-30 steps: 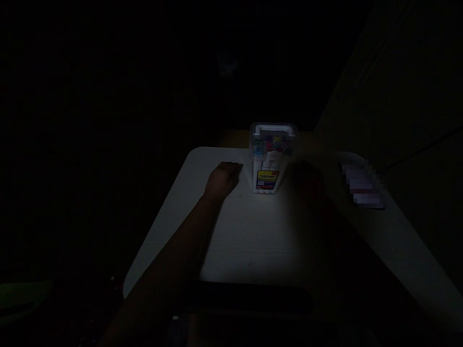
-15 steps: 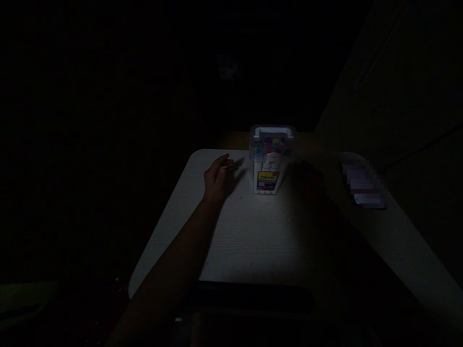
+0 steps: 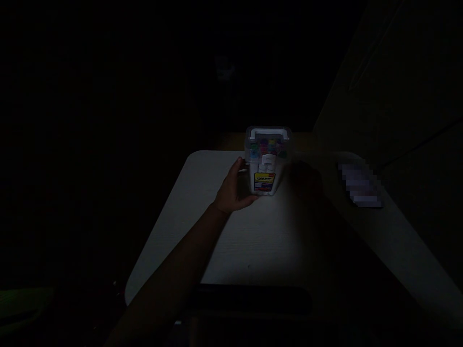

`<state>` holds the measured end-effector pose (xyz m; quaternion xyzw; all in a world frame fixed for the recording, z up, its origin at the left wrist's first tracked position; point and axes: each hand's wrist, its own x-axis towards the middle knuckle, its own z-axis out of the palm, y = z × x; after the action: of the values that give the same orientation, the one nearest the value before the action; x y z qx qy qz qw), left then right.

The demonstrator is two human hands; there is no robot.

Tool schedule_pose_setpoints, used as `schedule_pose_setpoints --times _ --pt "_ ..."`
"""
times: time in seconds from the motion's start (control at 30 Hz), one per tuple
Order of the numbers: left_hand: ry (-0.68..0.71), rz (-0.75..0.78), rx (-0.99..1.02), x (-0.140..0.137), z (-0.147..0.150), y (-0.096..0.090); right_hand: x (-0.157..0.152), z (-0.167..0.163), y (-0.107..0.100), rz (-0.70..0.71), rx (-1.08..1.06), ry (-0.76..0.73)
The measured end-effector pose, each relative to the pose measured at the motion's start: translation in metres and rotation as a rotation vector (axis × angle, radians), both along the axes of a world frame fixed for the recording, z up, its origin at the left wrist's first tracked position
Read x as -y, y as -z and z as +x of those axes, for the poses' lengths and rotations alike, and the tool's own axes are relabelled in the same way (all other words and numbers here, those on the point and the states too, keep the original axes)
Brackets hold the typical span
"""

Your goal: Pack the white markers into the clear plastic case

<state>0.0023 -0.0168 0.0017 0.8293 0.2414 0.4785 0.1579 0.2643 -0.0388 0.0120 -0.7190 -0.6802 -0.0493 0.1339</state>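
Note:
A clear plastic box of markers [image 3: 265, 161] stands upright on the pale table [image 3: 249, 231], with a white handle on its lid. Coloured marker caps show through the upper part, and a yellow and dark label [image 3: 264, 182] is on its front. My left hand [image 3: 230, 193] grips the box's lower left side, thumb across the front bottom corner and fingers at the side, partly hidden. On the other side my right hand [image 3: 306, 179] is close to the box in deep shadow. Its fingers are too dark to make out, and I cannot tell whether it touches the box.
A phone-like flat object [image 3: 361, 185], blurred out, lies near the table's right edge. A dark bar [image 3: 253, 299] runs along the near edge of the table. Something green [image 3: 23, 306] shows at the lower left. The surroundings are very dark.
My left hand has moved right, from beside the box to a hold on its left side. My right hand stays in shadow at the right of the box.

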Motion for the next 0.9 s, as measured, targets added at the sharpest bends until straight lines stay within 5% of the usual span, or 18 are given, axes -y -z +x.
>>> schedule_pose_setpoints --times 0.23,0.43,0.67,0.9 --pt "0.044 -0.133 -0.071 0.002 0.015 -0.001 0.0 -0.001 0.001 0.01 -0.002 0.009" --pt "0.142 -0.397 0.052 -0.003 0.021 0.006 -0.005 0.001 -0.001 0.027 -0.012 0.029" --pt "0.152 -0.241 -0.028 -0.008 0.02 0.008 -0.006 -0.003 -0.005 0.053 -0.041 0.027" --pt "0.179 -0.256 -0.002 -0.009 0.024 0.003 -0.004 -0.006 -0.005 0.087 -0.073 0.042"
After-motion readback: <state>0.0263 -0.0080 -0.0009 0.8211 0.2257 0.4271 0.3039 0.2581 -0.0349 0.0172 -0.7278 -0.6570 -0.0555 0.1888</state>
